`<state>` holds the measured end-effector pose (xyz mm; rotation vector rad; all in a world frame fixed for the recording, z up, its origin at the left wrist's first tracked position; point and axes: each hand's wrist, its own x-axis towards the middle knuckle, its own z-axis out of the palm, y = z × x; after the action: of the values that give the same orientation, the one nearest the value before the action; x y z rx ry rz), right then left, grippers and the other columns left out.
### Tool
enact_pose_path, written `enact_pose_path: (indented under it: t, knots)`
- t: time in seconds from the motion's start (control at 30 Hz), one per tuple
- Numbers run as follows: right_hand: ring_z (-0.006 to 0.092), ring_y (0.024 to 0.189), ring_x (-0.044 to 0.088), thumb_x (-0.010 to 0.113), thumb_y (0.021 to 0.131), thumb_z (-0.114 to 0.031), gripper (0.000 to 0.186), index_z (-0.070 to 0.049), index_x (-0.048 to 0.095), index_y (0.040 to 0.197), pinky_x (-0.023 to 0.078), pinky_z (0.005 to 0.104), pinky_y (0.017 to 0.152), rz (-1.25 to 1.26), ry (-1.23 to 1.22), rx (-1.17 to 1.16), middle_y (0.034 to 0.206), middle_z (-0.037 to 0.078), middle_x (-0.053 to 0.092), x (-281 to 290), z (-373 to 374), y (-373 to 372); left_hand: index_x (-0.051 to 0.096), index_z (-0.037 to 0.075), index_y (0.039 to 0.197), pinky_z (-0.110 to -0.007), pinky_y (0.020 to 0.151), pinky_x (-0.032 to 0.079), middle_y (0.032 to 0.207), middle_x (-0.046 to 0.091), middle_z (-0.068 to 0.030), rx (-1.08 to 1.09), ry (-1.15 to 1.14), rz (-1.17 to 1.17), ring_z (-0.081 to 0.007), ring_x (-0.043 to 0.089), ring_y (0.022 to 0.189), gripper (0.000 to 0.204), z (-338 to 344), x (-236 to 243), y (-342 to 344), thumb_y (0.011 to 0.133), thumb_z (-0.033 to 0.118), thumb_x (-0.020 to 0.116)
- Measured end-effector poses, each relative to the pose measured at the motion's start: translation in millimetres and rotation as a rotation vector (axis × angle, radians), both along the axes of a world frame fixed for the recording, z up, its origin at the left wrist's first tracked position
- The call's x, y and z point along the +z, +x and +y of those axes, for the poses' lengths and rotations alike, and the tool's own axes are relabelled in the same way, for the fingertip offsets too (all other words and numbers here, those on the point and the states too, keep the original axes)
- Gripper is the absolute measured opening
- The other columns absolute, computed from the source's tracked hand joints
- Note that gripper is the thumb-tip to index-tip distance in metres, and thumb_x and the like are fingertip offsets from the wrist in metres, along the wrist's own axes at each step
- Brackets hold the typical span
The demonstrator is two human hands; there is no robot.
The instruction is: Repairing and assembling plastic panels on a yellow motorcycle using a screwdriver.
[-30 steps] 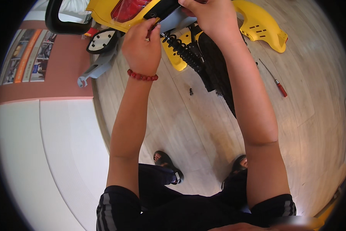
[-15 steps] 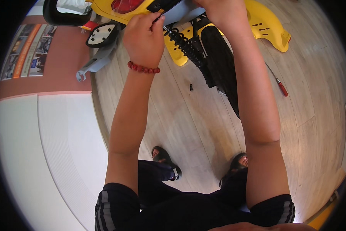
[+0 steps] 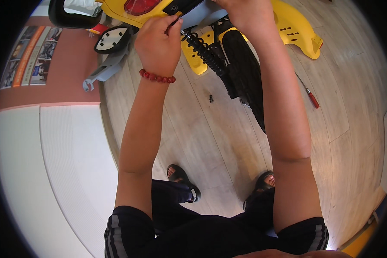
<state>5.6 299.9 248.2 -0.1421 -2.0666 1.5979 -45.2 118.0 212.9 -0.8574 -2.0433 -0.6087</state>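
Note:
At the top of the view is the rear of a scooter with a yellow body panel (image 3: 116, 9) and a red tail light (image 3: 141, 5). My left hand (image 3: 159, 45), with a red bead bracelet at the wrist, is closed in a pinch at the panel's lower edge. Whatever sits between thumb and forefinger is too small to make out. My right hand (image 3: 250, 17) reaches up beside the grey underside (image 3: 202, 16); its fingers are hidden or cut off by the upper edge. Below are a black coil spring shock absorber (image 3: 206, 53) and the black tyre (image 3: 243, 64).
On the wooden floor lie a red-handled screwdriver (image 3: 312, 99), a small dark bolt (image 3: 211, 98) and a yellow fender (image 3: 301, 30). A grey plastic part (image 3: 107, 66) and a black-rimmed piece (image 3: 112, 39) are at the left, by a white panel (image 3: 73, 163). My sandalled feet stand below.
The whole view has shifted slightly. Both hands stay at nearly the same spots on the scooter, the left still pinching.

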Motion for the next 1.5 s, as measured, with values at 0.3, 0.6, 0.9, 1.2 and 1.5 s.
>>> enact_pose_path:
  t: [0.3,0.6,0.9,1.2,1.5]
  knots:
    - [0.011,0.066,0.056,0.066,0.078,-0.003,0.014,0.003,0.058,0.089,0.046,0.0256,0.062,0.119,-0.064,0.113,0.072,0.006,0.06,-11,7,-8,0.067,0.003,0.08,-0.028,0.058,0.047,0.071,0.062,-0.0078,0.018,0.031,-0.057,-0.0186,0.059,0.06,0.011,1,2,0,0.073,0.01,0.07]
    - [0.0088,0.067,0.053,0.064,0.078,0.0,0.011,0.002,0.058,0.087,0.045,0.0236,0.061,0.148,-0.125,0.244,0.071,0.002,0.057,-13,18,-5,0.067,0.002,0.081,-0.029,0.058,0.047,0.071,0.061,-0.0088,0.043,0.048,-0.116,-0.0208,0.059,0.061,0.011,5,3,7,0.073,0.01,0.069]
    - [0.0079,0.066,0.053,0.065,0.077,-0.001,0.008,0.002,0.062,0.083,0.044,0.023,0.06,0.196,-0.157,0.267,0.07,0.002,0.059,-22,23,-16,0.067,0.0,0.082,-0.026,0.057,0.047,0.072,0.061,-0.0085,0.075,0.061,-0.198,-0.0168,0.058,0.059,0.012,7,11,11,0.074,0.01,0.069]
    - [0.0131,0.062,0.056,0.062,0.081,-0.012,0.014,0.002,0.063,0.085,0.045,0.0269,0.06,0.342,0.055,0.232,0.068,0.009,0.061,-24,38,-15,0.067,0.0,0.086,-0.024,0.061,0.046,0.076,0.064,-0.0071,0.107,0.06,-0.332,-0.0125,0.057,0.063,0.016,7,19,17,0.076,0.013,0.069]
    - [0.0119,0.055,0.053,0.058,0.085,-0.017,0.022,0.002,0.06,0.073,0.043,0.0265,0.056,0.164,0.009,0.317,0.059,0.006,0.057,-17,46,-9,0.063,-0.005,0.097,-0.022,0.066,0.044,0.077,0.063,-0.0051,0.039,0.145,-0.441,-0.0089,0.056,0.071,0.024,-2,22,21,0.085,0.016,0.061]
